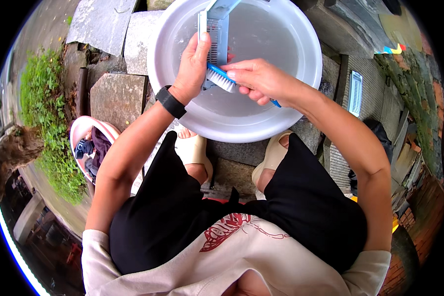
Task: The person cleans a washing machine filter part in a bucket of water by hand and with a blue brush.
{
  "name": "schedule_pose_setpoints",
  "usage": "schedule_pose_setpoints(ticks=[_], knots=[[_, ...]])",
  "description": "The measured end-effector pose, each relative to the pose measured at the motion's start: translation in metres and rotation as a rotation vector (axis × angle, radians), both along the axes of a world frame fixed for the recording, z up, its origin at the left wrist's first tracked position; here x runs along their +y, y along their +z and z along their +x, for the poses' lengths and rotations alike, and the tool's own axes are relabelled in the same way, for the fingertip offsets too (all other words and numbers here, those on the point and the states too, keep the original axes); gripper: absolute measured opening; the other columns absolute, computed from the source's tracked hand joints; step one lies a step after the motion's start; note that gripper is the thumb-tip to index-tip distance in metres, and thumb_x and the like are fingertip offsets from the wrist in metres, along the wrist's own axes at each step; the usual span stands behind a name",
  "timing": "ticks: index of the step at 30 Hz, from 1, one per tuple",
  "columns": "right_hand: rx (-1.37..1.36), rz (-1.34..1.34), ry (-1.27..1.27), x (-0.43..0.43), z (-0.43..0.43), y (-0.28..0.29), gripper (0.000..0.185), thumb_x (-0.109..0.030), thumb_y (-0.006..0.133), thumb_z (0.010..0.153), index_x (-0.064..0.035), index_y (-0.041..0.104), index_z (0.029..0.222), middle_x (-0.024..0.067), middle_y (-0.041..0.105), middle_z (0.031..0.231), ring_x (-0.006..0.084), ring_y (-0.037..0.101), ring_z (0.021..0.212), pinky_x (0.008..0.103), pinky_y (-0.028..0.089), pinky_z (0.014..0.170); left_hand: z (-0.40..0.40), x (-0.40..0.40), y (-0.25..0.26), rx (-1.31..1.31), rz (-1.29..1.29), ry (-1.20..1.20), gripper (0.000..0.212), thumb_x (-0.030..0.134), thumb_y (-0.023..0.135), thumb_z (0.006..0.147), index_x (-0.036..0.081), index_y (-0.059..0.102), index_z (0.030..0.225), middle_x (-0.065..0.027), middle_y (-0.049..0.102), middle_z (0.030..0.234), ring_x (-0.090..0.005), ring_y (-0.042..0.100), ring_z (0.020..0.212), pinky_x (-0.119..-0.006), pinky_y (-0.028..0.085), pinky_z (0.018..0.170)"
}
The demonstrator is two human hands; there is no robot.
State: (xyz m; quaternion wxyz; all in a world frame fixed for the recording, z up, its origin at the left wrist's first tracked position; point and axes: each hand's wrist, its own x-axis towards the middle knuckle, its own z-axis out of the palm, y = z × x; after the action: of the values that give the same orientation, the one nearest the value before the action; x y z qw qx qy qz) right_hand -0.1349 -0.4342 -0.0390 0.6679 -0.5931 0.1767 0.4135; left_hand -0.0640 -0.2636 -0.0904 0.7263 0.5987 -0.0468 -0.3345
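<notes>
My left hand (193,68) grips a light blue slotted plastic piece (218,31), angled at its upper end, tilted above a wide white plastic basin (240,135). In my right hand (261,81) is a blue-handled scrub brush (222,78) with white bristles. The brush head lies against the lower part of the slotted piece, close to my left fingers. Cloudy water (266,48) stands in the basin below both hands. Some fingertips of the left hand show at the far side of the slotted piece; the rest are hidden.
To the left, a pink tub (113,129) holds dark clothes (100,142). Another light blue slotted piece (355,93) lies on a ribbed slab (370,79) at the right. Stone slabs (118,94) surround the basin, and green plants (44,103) grow at the far left.
</notes>
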Motion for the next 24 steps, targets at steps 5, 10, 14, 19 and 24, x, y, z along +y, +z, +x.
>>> schedule_pose_setpoints(ticks=[5,10,14,19,24], knots=[[-0.659,-0.529,0.366,-0.003,0.001,-0.008,0.037,-0.022,0.053,0.093,-0.0022,0.056,0.125,0.0064,0.066,0.096,0.0131,0.059,0.078,0.0275,0.047,0.074,-0.002,0.002,-0.014,-0.169,0.077,-0.062,0.048,0.044,0.036,0.1,0.004,0.044,0.124,-0.0131,0.062,0.104,-0.0187,0.064,0.091,-0.03,0.053,0.081],[-0.587,-0.269,0.158,-0.005,-0.011,-0.03,0.036,-0.02,0.053,0.092,-0.0074,0.057,0.126,0.0137,0.067,0.099,0.0187,0.062,0.089,0.0303,0.047,0.08,-0.01,-0.009,0.001,-0.048,0.015,-0.041,0.041,0.043,0.042,0.099,0.006,0.05,0.114,-0.0077,0.062,0.091,-0.0135,0.062,0.08,-0.028,0.051,0.074],[-0.637,-0.539,0.384,-0.008,-0.002,-0.011,0.037,-0.019,0.053,0.092,-0.011,0.055,0.128,0.0196,0.065,0.098,0.0296,0.062,0.088,0.0356,0.049,0.079,-0.003,-0.001,-0.012,0.016,0.059,0.068,0.043,0.046,0.042,0.098,0.005,0.049,0.112,-0.0091,0.063,0.091,-0.0158,0.063,0.079,-0.029,0.052,0.072],[-0.731,-0.759,0.173,-0.035,-0.02,-0.05,0.038,-0.018,0.051,0.092,-0.0108,0.053,0.129,0.0215,0.064,0.094,0.0366,0.062,0.086,0.0428,0.048,0.074,0.005,-0.002,-0.017,0.207,0.042,0.139,0.05,0.052,0.042,0.095,0.005,0.046,0.108,-0.0117,0.062,0.088,-0.0212,0.065,0.074,-0.037,0.056,0.067],[-0.464,-1.034,0.43,-0.051,-0.017,-0.083,0.039,-0.019,0.051,0.09,-0.0081,0.05,0.128,0.0219,0.064,0.091,0.038,0.063,0.084,0.0453,0.049,0.072,0.01,0.008,-0.027,0.453,0.015,0.192,0.061,0.053,0.038,0.096,-0.002,0.041,0.122,-0.0238,0.059,0.107,-0.035,0.065,0.087,-0.048,0.057,0.077]])
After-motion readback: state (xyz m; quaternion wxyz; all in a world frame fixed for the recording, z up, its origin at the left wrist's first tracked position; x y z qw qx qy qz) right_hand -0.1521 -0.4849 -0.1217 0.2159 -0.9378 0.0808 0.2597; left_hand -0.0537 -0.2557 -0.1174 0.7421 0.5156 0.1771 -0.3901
